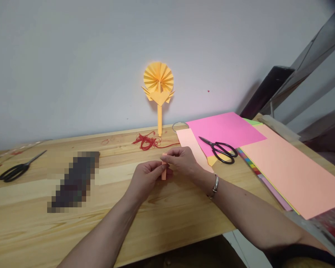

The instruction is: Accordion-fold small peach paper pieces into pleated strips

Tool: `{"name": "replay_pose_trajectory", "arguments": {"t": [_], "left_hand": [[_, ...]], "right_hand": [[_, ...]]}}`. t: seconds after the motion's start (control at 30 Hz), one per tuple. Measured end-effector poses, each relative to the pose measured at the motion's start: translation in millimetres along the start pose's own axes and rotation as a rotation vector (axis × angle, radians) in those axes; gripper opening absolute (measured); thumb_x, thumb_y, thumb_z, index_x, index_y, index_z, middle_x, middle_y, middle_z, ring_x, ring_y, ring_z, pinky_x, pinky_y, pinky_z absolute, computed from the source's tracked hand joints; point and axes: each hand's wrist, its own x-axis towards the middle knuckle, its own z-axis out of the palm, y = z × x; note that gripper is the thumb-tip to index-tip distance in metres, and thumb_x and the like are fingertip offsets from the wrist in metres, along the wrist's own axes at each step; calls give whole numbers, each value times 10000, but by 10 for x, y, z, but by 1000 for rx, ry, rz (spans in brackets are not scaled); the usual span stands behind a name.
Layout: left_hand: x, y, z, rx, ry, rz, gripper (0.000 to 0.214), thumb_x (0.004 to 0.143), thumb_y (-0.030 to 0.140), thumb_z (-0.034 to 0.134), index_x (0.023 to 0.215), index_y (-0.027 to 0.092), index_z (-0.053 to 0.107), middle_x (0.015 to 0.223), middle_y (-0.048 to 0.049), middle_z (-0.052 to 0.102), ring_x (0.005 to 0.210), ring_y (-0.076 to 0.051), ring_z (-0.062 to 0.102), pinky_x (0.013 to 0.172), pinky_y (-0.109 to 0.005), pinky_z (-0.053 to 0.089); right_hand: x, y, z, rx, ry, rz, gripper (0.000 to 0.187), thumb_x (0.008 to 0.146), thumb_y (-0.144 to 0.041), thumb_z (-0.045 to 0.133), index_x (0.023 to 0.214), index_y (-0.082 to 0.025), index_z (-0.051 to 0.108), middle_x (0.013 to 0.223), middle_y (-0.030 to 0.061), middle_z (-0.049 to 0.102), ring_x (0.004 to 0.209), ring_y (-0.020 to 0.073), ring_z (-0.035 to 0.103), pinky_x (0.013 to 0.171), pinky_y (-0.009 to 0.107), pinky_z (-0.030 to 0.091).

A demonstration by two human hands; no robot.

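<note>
1. A narrow peach strip (164,175) was held upright over the surface (184,219), pinched by the left hand (147,176) below and the right hand (183,162) above.
2. Red string (147,142) lay just beyond, before a yellow paper fan (159,98).
3. The right hand partly hid a peach sheet (193,145); black scissors (213,144) lay partly on pink paper (228,128).

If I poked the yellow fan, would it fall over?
Probably: the yellow fan spreads wide above one thin handle. It's likely light, and its pleats might crumple easily, since they look like folded paper.
</note>
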Motion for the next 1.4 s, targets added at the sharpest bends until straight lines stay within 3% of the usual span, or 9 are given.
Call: {"name": "replay_pose_trajectory", "arguments": {"t": [0.13,0.37,0.63,0.8,0.97,1.2,1.4], "left_hand": [[27,-43,-9,-60,-15,15,320,705,400,690,528,147,603,656,-30,681,660,-132,596,639,-202,433],[38,-82,-1,-246,-30,-62,299,674,429,711,743,138,715,712,-63,704,654,-151,612,647,-245,481],[8,-42,-1,36,42,4,295,731,433,657,643,152,680,678,-33,701,625,-120,594,602,-192,436],[9,-7,4,86,34,27,335,720,401,670,512,153,581,631,-6,673,616,-111,592,585,-179,420],[14,-3,21,38,4,-19,166,663,326,721,695,164,698,664,-5,691,623,-116,600,603,-193,452],[-14,-7,47,17,-16,-61,227,663,367,718,643,141,700,660,-60,702,605,-161,638,601,-250,497],[-1,-44,34,-90,-63,-79,273,669,406,711,763,149,698,715,-75,721,664,-199,673,680,-317,532]], "right_hand": [[11,5,-17,32,-19,10,255,666,-353,670,553,-134,605,477,-31,531,478,77,442,495,224,354],[50,28,-47,102,-10,1,243,634,-337,707,553,-134,601,523,-38,543,524,72,457,546,218,374],[28,-3,-26,55,24,-4,212,632,-310,698,549,-129,625,524,-28,564,534,80,473,570,227,386],[2,-20,-20,43,22,-9,231,651,-317,685,533,-130,619,505,-20,562,514,82,468,548,230,378],[14,-9,-20,42,52,-21,229,650,-312,686,524,-135,614,487,-25,544,509,84,467,534,229,379],[62,-25,-72,65,132,-33,195,608,-313,715,557,-139,641,561,-11,583,589,105,505,616,249,410],[65,-25,-87,50,144,-46,210,614,-324,709,552,-141,628,550,-14,576,581,105,499,607,249,404]]}}
